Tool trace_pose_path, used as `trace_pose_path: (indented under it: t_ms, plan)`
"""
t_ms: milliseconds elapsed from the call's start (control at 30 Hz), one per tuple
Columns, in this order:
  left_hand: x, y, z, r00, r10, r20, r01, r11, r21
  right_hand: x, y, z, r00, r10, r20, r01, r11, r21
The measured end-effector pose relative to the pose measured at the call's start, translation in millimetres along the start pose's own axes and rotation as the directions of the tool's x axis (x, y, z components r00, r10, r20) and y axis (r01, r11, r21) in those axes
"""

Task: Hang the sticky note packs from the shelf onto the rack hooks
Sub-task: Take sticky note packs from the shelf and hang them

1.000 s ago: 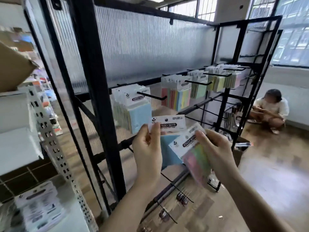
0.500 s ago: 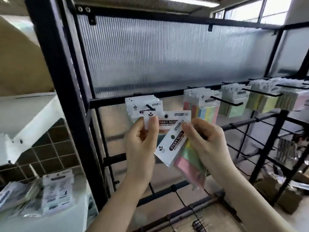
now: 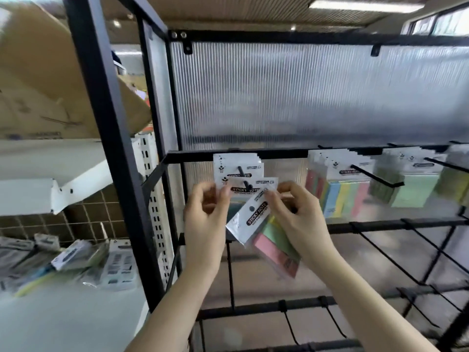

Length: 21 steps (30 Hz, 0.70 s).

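Observation:
A sticky note pack with a white header (image 3: 253,185) sits with its hole over the tip of the leftmost rack hook (image 3: 245,184). My left hand (image 3: 206,219) pinches its left edge and my right hand (image 3: 294,219) pinches its right corner. My right hand also holds a second pack (image 3: 264,232) with pink and green notes, tilted below. Several packs (image 3: 237,166) hang further back on the same hook. More packs (image 3: 340,189) fill the hooks to the right. Loose packs (image 3: 76,260) lie on the white shelf (image 3: 63,313) at lower left.
The black rack frame post (image 3: 111,138) stands between the shelf and the hooks. Bare hooks (image 3: 380,252) jut from the lower bars. A cardboard box (image 3: 45,80) sits on the upper white shelf. A ribbed translucent panel (image 3: 304,95) backs the rack.
Both hands rose and moved left toward the leftmost hook. The blue pack's hole now sits over the hook tip, and my right hand has come up to its right corner.

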<state>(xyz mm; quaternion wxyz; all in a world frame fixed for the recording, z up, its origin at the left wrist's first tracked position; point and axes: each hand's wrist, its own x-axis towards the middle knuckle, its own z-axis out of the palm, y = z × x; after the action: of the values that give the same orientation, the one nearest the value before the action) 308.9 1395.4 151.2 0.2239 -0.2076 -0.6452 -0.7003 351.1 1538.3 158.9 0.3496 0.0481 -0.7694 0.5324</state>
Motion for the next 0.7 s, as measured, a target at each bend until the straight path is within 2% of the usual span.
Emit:
trace_pose_path:
  t_ms: [200,367,533,633,700]
  plan:
    - [6.2,-15.0,5.7,0.992,0.019,-0.128,0.003,0.985,0.171,17.7,21.1,5.3,0.994,0.1,-0.037,-0.103,0.992,-0.072]
    - [9.5,-18.4,12.2,0.983,0.03,-0.181,0.017,0.967,0.255,24.2,32.6,9.9,0.982,0.19,0.005,-0.188,0.974,-0.127]
    - [-1.1,-22.8,18.3,0.98,0.018,-0.2,0.049,0.944,0.327,17.6,39.6,8.3,0.974,0.224,0.018,-0.222,0.971,-0.086]
    - [-17.3,-22.7,22.3,0.98,-0.052,-0.192,0.116,0.934,0.339,5.3,41.8,-1.8,0.979,0.203,0.003,-0.203,0.979,-0.023]
    - [-32.9,-18.1,28.5,0.98,-0.118,-0.159,0.162,0.941,0.298,-5.6,41.1,-12.3,0.985,0.162,-0.061,-0.16,0.986,0.043]
